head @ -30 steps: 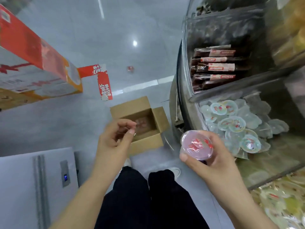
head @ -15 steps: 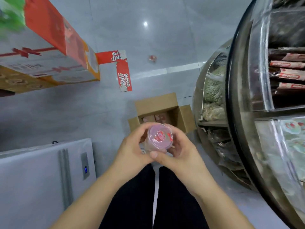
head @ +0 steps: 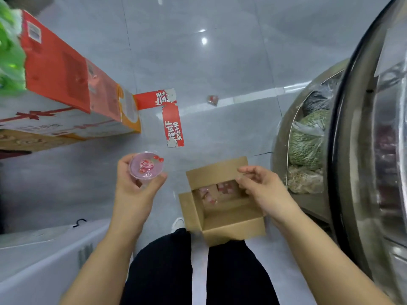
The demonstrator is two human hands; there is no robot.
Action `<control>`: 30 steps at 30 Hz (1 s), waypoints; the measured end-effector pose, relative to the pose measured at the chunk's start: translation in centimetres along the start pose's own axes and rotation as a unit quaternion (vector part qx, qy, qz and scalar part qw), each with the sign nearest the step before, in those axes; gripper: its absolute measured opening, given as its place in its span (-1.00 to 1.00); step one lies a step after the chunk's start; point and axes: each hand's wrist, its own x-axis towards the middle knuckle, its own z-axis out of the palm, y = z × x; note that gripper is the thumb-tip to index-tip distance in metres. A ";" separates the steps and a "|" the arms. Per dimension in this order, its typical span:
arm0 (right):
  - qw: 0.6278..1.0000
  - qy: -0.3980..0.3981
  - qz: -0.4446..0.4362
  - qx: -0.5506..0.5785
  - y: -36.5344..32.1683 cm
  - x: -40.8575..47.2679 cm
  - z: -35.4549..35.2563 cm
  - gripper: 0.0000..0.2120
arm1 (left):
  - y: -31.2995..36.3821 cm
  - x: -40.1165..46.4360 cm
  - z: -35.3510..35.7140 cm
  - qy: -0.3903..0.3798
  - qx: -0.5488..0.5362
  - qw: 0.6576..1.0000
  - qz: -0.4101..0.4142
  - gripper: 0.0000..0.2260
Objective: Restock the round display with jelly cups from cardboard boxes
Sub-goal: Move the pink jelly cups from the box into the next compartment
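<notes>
Floor tape and carton print
Red tape (head: 169, 115) beside the carton (head: 66, 84) bears white Chinese characters, upside down; carton labels too blurred to read.

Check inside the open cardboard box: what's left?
A few pink-red jelly cups lie at the far end of the box; near it, bare cardboard floor. The right hand hangs over the far right corner and hides it, so no exact count.
</notes>
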 end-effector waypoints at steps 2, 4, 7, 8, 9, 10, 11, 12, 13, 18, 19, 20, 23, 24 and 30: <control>1.000 -0.003 0.005 0.012 -1.3 3.2 -0.1 -0.87 | -0.2 3.0 1.2 0.011 -0.009 1.000 -0.001 -0.60; 1.000 0.001 0.012 0.011 -2.3 6.9 0.3 -0.90 | -1.2 6.6 2.4 0.014 -0.021 1.000 -0.005 -0.59; 1.000 0.019 0.004 -0.016 -2.7 13.6 1.5 -0.88 | -3.5 13.0 4.6 0.002 -0.035 0.999 -0.018 -0.60; 0.999 0.026 0.004 -0.022 -2.5 16.3 2.0 -0.88 | -4.7 15.5 5.4 -0.007 -0.038 0.999 -0.021 -0.60; 0.999 0.034 0.007 -0.029 -2.2 19.0 2.6 -0.88 | -5.9 18.0 6.3 -0.018 -0.040 0.999 -0.025 -0.61; 0.998 0.045 0.012 -0.038 -1.8 22.0 3.3 -0.88 | -7.3 20.6 7.2 -0.030 -0.040 0.998 -0.033 -0.61; 0.997 0.060 0.013 -0.052 -1.5 25.5 3.9 -0.87 | -8.7 23.5 8.1 -0.044 -0.037 0.998 -0.036 -0.61; 0.995 0.075 0.013 -0.069 -1.0 29.1 4.5 -0.85 | -10.2 26.4 9.0 -0.064 -0.031 0.997 -0.035 -0.60; 0.992 0.086 0.019 -0.088 -0.5 32.8 5.1 -0.83 | -11.8 29.3 9.7 -0.089 -0.018 0.995 -0.037 -0.59; 0.967 0.095 0.046 -0.232 2.6 50.8 7.5 -0.59 | -18.8 42.4 12.0 -0.193 0.079 0.978 -0.014 -0.54; 0.958 0.098 0.045 -0.264 3.2 53.9 7.8 -0.53 | -20.1 44.5 12.2 -0.205 0.091 0.975 -0.003 -0.54; 0.949 0.099 0.039 -0.297 3.8 56.8 8.2 -0.47 | -21.4 46.4 12.4 -0.211 0.105 0.972 0.007 -0.55; 0.912 0.101 -0.001 -0.396 5.5 63.6 9.3 -0.31 | -25.0 50.8 12.9 -0.214 0.132 0.968 0.011 -0.57; 0.904 0.100 -0.014 -0.415 6.1 65.3 9.8 -0.28 | -26.1 51.7 13.0 -0.211 0.130 0.969 0.011 -0.56; 0.834 0.200 -0.099 -0.505 10.0 68.0 10.9 -0.63 | -30.2 51.8 12.2 -0.198 0.144 0.970 -0.015 -0.58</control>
